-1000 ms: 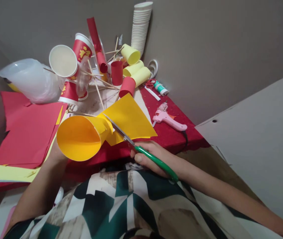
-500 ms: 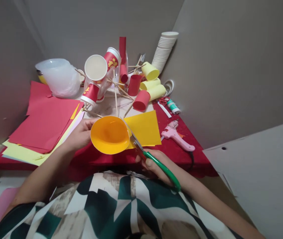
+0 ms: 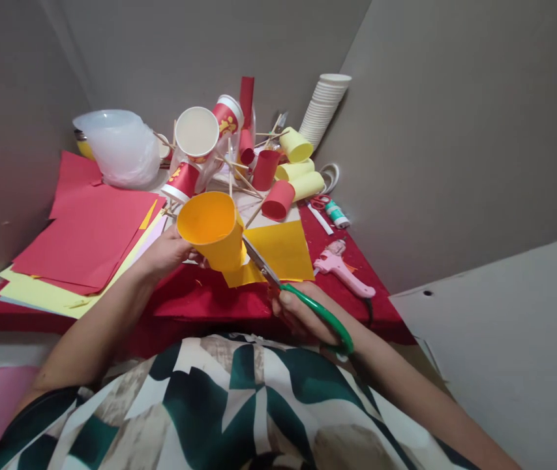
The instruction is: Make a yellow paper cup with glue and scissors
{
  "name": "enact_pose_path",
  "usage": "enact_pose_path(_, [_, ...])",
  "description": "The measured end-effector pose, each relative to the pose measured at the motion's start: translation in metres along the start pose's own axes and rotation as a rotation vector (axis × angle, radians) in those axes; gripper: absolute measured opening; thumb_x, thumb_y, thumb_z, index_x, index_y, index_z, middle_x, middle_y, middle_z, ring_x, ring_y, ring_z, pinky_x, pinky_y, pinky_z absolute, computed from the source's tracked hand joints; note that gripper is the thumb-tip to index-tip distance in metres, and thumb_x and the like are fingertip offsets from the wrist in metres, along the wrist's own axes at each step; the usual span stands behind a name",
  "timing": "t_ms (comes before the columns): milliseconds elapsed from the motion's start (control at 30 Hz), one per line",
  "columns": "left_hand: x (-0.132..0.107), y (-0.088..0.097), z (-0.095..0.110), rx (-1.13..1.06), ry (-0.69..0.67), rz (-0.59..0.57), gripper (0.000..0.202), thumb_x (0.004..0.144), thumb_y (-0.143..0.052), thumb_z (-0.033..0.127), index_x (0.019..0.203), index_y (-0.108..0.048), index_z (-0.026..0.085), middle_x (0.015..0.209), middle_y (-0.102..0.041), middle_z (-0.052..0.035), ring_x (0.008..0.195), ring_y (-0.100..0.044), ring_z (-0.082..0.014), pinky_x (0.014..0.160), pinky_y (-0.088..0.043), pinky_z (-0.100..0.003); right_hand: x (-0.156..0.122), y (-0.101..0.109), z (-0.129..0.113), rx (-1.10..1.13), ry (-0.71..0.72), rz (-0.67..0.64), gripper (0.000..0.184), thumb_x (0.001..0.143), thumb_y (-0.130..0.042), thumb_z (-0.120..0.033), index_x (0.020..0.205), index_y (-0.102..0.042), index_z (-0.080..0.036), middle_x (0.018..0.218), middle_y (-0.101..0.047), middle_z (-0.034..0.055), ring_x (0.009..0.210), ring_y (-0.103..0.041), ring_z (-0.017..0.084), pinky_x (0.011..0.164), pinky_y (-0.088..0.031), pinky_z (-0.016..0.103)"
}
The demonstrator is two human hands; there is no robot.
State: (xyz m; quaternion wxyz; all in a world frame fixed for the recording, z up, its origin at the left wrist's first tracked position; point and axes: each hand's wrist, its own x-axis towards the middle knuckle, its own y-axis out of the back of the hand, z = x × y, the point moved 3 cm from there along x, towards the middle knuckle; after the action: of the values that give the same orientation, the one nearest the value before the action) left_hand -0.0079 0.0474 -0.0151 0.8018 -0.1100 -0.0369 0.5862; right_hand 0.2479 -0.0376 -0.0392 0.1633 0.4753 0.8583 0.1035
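Note:
My left hand (image 3: 173,253) is closed on a yellow paper tube (image 3: 217,245), its wide open end tilted up towards me; some of the fingers are hidden behind it. In my right hand (image 3: 302,307) is a pair of green-handled scissors (image 3: 315,310). Their blades point up and left, the tips at the tube's right side; whether they are biting into paper I cannot tell. Under the blades lies a flat yellow paper sheet (image 3: 283,251) on the red tablecloth (image 3: 175,307).
Stacked red paper (image 3: 97,241) lies left, near a white plastic bag (image 3: 122,153). Behind are printed paper cups (image 3: 197,134), wooden sticks, a red paper roll (image 3: 278,200) and a pale yellow roll (image 3: 295,145). A pink glue gun (image 3: 344,271) and stacked white cups (image 3: 325,111) are right.
My left hand has raised the yellow tube slightly and tilted it, so more of its outer side shows. The scissors stay at its right side, with the blades now nearer together.

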Motion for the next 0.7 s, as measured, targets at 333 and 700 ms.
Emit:
enact_pose_path(333, [0.024,0.017,-0.011,-0.130,0.104,0.164,0.010,0.060,-0.070,0.018,0.069,-0.068,0.015,0.059,-0.068,-0.0019,0.047,-0.060,-0.0112,0.046,-0.049,-0.020,0.027,0.028,0.003,-0.159,-0.124,0.125,0.066,0.083,-0.051,-0.081,0.057,-0.053,-0.020,0.041,-0.047,-0.0023,0.039,-0.044,0.011,0.042,-0.035,0.024])
enact_pose_path(700, [0.028,0.029,-0.013,-0.255,0.090,0.305,0.012,0.076,-0.057,0.017,0.079,-0.068,0.011,0.060,-0.069,-0.0055,0.051,-0.066,-0.0138,0.050,-0.054,-0.020,0.021,0.059,-0.001,-0.397,-0.044,0.604,0.059,0.070,-0.064,-0.080,0.064,-0.052,-0.022,0.059,-0.050,-0.0010,0.059,-0.048,0.016,0.058,-0.039,0.029])
